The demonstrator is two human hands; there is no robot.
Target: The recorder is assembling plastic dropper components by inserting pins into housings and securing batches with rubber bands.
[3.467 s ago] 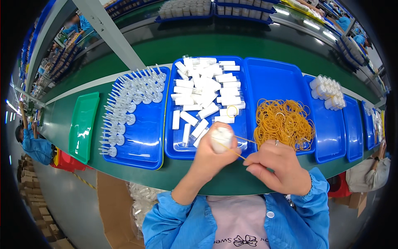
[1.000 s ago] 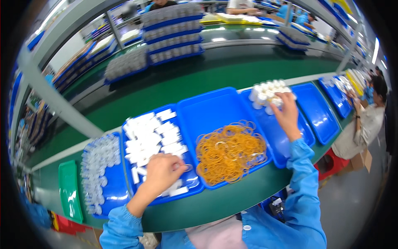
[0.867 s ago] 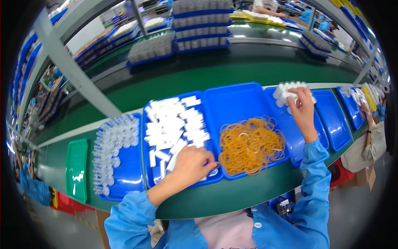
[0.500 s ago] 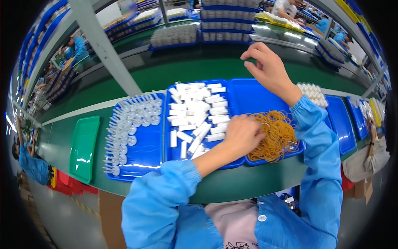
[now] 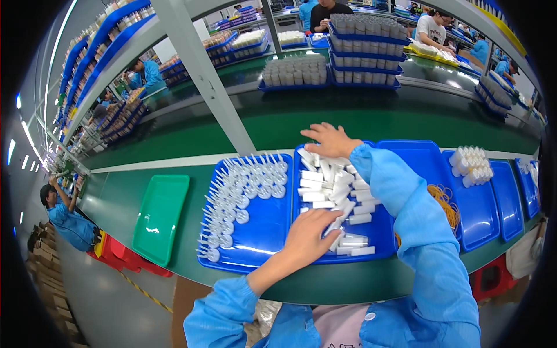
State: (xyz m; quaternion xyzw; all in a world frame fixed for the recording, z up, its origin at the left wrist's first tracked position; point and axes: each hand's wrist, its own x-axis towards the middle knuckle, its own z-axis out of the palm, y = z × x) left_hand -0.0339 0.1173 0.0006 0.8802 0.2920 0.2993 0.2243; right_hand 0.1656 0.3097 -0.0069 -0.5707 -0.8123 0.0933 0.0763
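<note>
One green tray (image 5: 161, 223) lies toward eight o'clock; six blue trays (image 5: 264, 229) line the bench from seven to three. One bundle of white cylinders (image 5: 473, 166) sits at three. Stemmed clear pieces (image 5: 242, 216), white pieces (image 5: 333, 187) and rubber bands (image 5: 444, 204) crowd too closely to count.

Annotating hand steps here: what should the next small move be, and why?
Probably close the left hand on the white tube beside its fingertips: thumb and fingers look parted there over the blue tray, while the right hand is spread at the tray's far edge.
</note>
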